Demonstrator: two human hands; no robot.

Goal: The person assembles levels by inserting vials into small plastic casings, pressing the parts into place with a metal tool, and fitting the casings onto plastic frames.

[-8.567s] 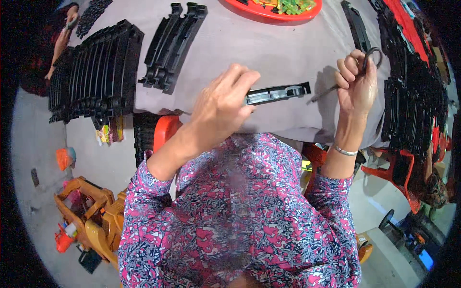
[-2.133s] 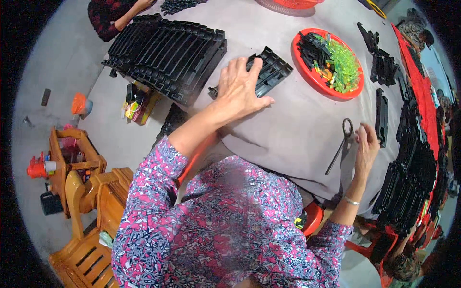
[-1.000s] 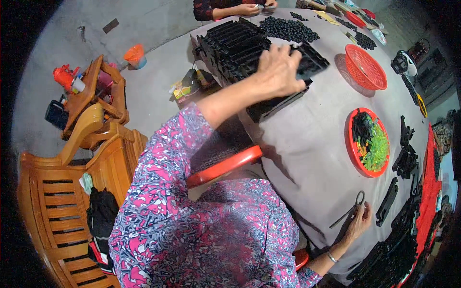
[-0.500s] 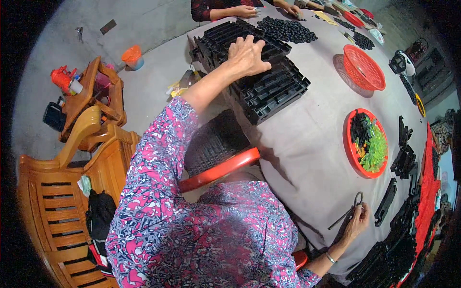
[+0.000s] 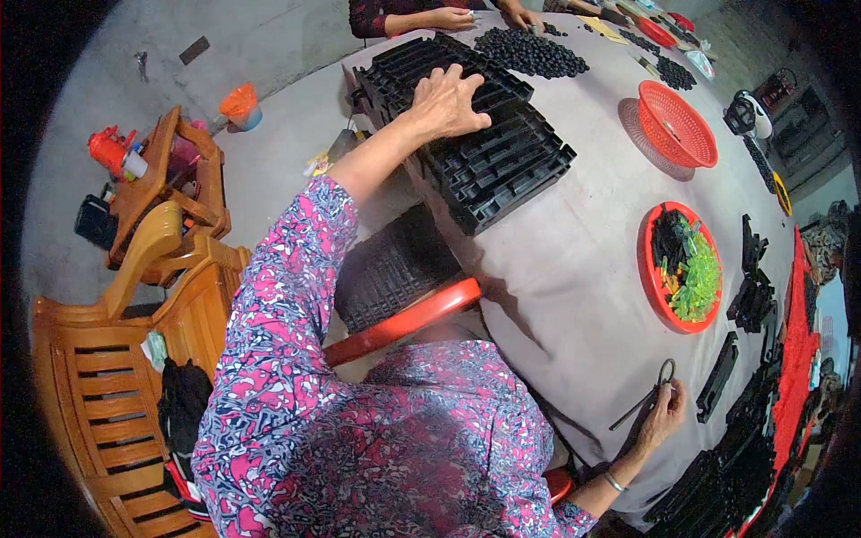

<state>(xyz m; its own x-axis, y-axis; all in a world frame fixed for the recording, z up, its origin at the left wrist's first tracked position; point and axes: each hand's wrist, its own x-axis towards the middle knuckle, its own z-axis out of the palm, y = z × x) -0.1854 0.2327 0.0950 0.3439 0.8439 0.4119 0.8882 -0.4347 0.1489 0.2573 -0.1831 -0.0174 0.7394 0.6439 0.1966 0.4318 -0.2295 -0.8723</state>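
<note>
My left hand [image 5: 448, 103] rests palm down on the black slatted plastic parts [image 5: 421, 67] at the far left of the table. Its fingers are spread and slightly bent, touching the top of the upper layer. A lower layer of the same black parts [image 5: 511, 166] sticks out toward me from under it. At the lower right, my right hand [image 5: 665, 414] is closed on a thin dark rod with a ring at one end [image 5: 634, 406]. The ring rises above the fingers, and the straight shaft points left over the cloth.
A red plate [image 5: 647, 269] of black, green and orange pieces lies on the tablecloth [image 5: 574, 251], with a red basket [image 5: 677, 125] beyond. Black parts [image 5: 717, 377] line the right side. Another person's hands [image 5: 453, 18] are near black beads [image 5: 529, 54]. A red-rimmed stool [image 5: 404, 318] stands left.
The upper layer of black parts has shifted slightly left and sits lower, with my left hand still on it. My right hand keeps its hold on the rod. The whole view has shifted slightly.
</note>
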